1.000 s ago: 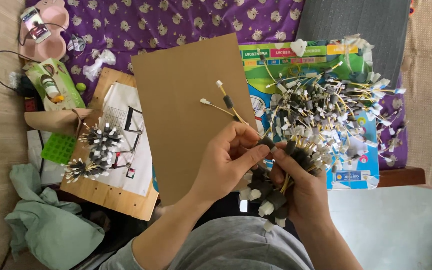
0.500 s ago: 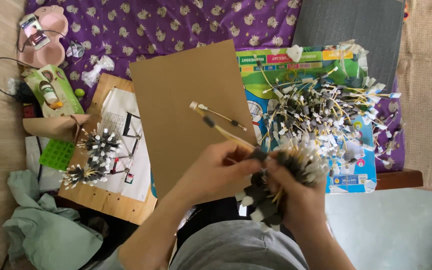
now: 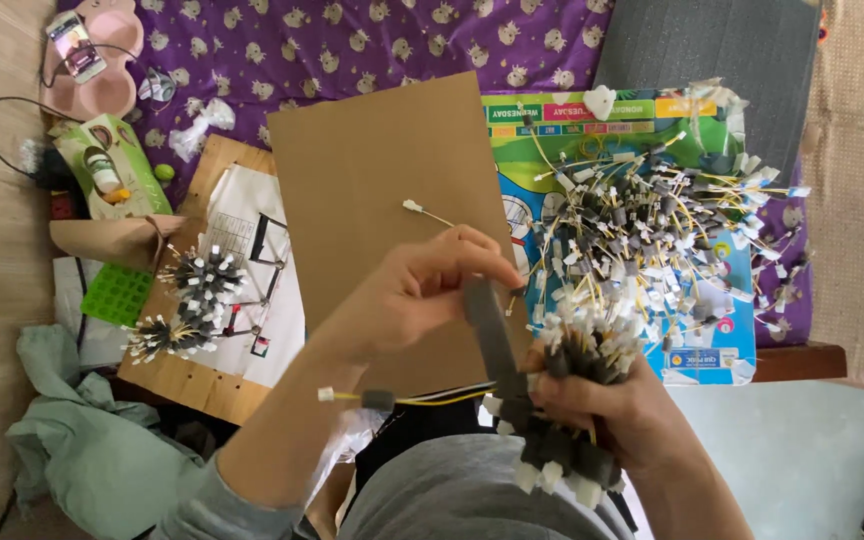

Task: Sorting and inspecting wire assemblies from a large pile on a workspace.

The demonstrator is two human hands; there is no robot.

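At the far left corner, on the pink holder, lies my phone (image 3: 75, 45), a small slanted rectangle with its screen lit in pale colours. Below it stands a green and white carton (image 3: 104, 170) with a pictured jar on its face, tilted, just above a brown paper bag (image 3: 117, 240). Near the carton lies a crumpled clear plastic wrapper (image 3: 202, 125) on the purple cloth. Right of the brown cardboard sheet spreads a bright printed chart (image 3: 572, 115), green, blue, yellow and red, mostly buried under wires. A white printed sheet (image 3: 252, 270) with black line drawings rests on the wooden board
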